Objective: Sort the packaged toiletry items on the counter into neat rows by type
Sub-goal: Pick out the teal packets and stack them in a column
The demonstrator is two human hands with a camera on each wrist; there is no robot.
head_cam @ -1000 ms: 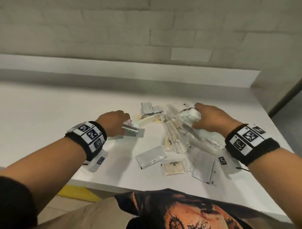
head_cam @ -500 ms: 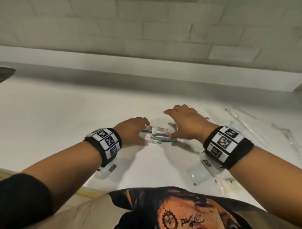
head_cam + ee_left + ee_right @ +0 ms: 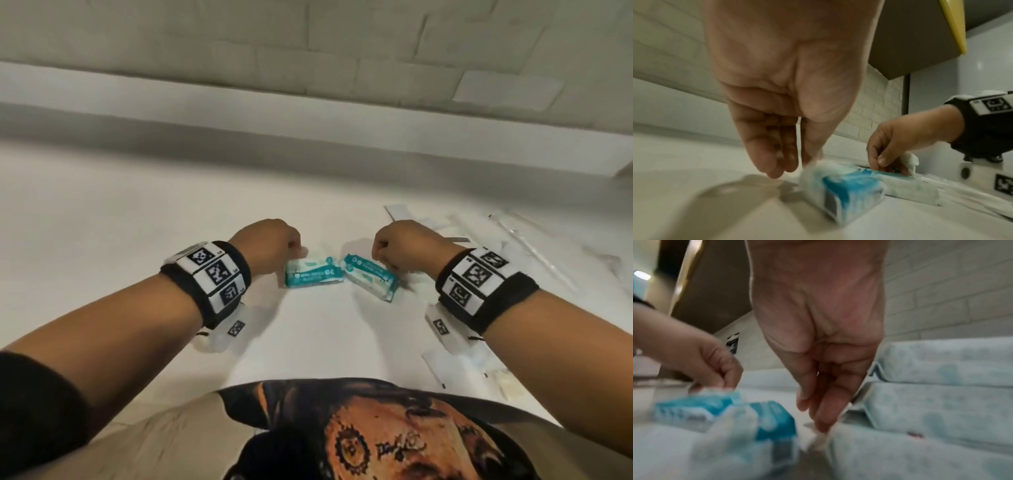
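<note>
Two teal-and-white packets lie side by side on the white counter [image 3: 144, 219]. My left hand [image 3: 294, 250] pinches the far left end flap of the left packet [image 3: 313, 274], which lies roughly level. My right hand [image 3: 380, 253] pinches the far end of the right packet [image 3: 371, 278], which is angled down to the right. In the left wrist view my thumb and fingers close on the left packet's [image 3: 849, 191] white flap. The right wrist view shows my fingertips [image 3: 820, 426] nipping the white flap beside the right packet [image 3: 772, 421].
Long clear-wrapped items [image 3: 534, 246] and a flat white sachet [image 3: 400, 212] lie to the right. More sachets [image 3: 442, 366] sit near the front edge under my right wrist. Pale soft packs [image 3: 941, 363] are stacked close by my right hand. A ledge and brick wall stand behind.
Both hands have moved left from the pile with the packets. Half a second ago the packets were held together; now they lie apart, side by side, teal faces up.
</note>
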